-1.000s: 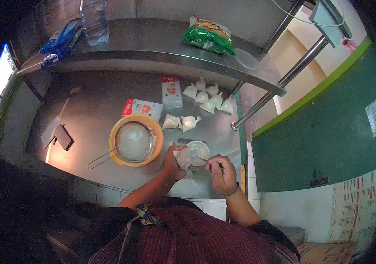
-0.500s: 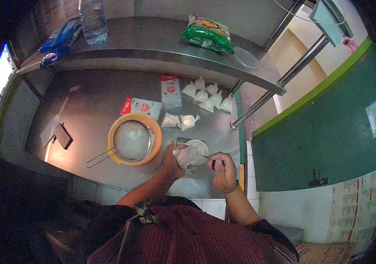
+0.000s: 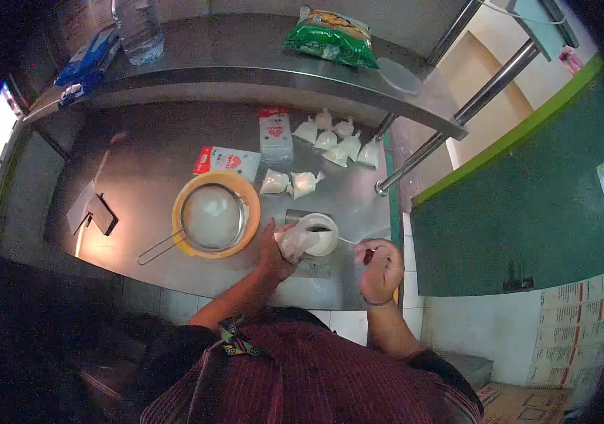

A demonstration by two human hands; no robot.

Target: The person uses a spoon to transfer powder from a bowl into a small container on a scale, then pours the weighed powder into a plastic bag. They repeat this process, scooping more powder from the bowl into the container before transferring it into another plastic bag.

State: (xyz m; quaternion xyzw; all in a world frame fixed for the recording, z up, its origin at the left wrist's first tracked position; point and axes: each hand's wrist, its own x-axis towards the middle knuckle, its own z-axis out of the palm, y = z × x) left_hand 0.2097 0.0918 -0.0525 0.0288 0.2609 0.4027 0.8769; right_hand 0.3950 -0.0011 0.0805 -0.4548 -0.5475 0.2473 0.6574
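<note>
My left hand (image 3: 277, 254) is closed around a clear plastic bag (image 3: 295, 244), its opening beside a round white tub (image 3: 327, 245). A dark patch shows inside the tub; I cannot make out what it is. My right hand (image 3: 381, 268) grips what looks like a spoon (image 3: 348, 242), whose thin metal handle reaches toward the tub's right rim; its bowl is not clearly visible. Behind the tub lie two small tied bags of white powder (image 3: 305, 184). To the left, a wire sieve (image 3: 214, 217) with white powder in it rests on an orange basin (image 3: 251, 237).
Several more tied powder bags (image 3: 337, 145) stand at the back, near two red-and-white packs (image 3: 274, 134). A phone on a stand (image 3: 103, 214) is at the left. The raised shelf (image 3: 245, 74) carries a water bottle (image 3: 138, 35) and a green packet (image 3: 332, 42).
My right hand has moved right, away from the tub, drawing the spoon outward. My left hand and the bag stay beside the tub. The camera view has shifted slightly.
</note>
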